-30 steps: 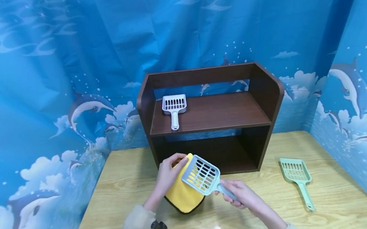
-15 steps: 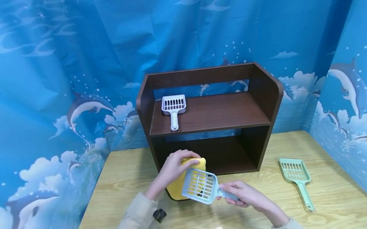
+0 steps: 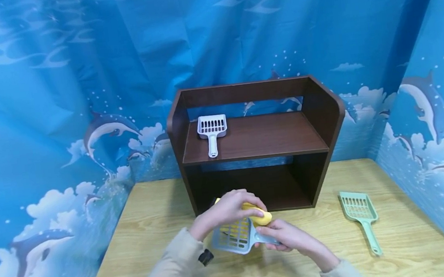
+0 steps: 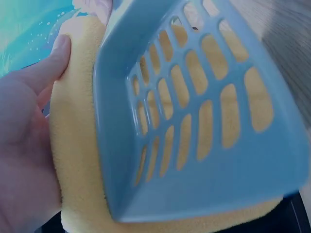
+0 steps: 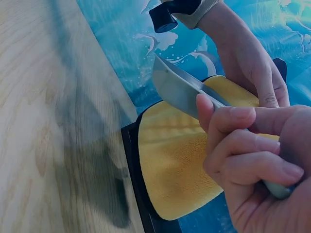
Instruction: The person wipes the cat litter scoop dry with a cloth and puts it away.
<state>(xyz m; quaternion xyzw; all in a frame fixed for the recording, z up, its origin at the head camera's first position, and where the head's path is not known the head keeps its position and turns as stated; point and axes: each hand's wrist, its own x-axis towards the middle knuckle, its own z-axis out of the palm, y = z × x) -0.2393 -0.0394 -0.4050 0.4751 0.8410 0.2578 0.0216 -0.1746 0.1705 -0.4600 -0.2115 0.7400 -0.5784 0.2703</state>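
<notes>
My right hand (image 3: 285,235) grips the handle of a light blue slotted litter scoop (image 3: 234,242), its basin pointing left above the table. A yellow cloth with a dark edge (image 5: 180,160) is pinched in my left hand (image 3: 232,208), between thumb and fingers. The cloth lies along the scoop's far side, and its yellow shows through the slots in the left wrist view. Near the scoop's neck, the left fingertips come close to the right hand. A white litter scoop (image 3: 211,128) lies on the upper shelf at left. A green litter scoop (image 3: 358,207) lies on the table at right.
A dark brown two-tier shelf (image 3: 254,137) stands at the back of the wooden table (image 3: 149,220), just behind my hands. Blue dolphin-print curtains (image 3: 210,34) hang behind and along both sides.
My left hand has moved right with the cloth, from the scoop's front edge to its neck. The scoop has tilted and lowered slightly, still held in my right hand.
</notes>
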